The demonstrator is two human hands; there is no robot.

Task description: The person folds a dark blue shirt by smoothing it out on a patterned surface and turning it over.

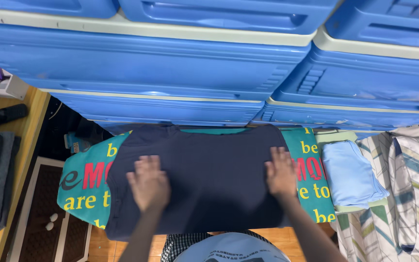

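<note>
Navy garment, long axis left-right, neckline far; left hand and right hand flat, fingers spread.

Bright, even indoor light with soft sheen on the blue plastic bins. Both hands slightly motion-blurred: left hand, right hand. Mild wide-angle bending at edges.

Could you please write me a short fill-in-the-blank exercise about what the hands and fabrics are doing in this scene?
1. Both hands, the left hand and the right hand, lie flat on a garment coloured ____.
2. Under that garment lies a printed cloth whose ground colour is ____.
3. The folded light blue cloth lies on the person's ____ side.
4. The stacked crates beyond are ____.

Missing words: dark navy; teal; right; blue
</note>
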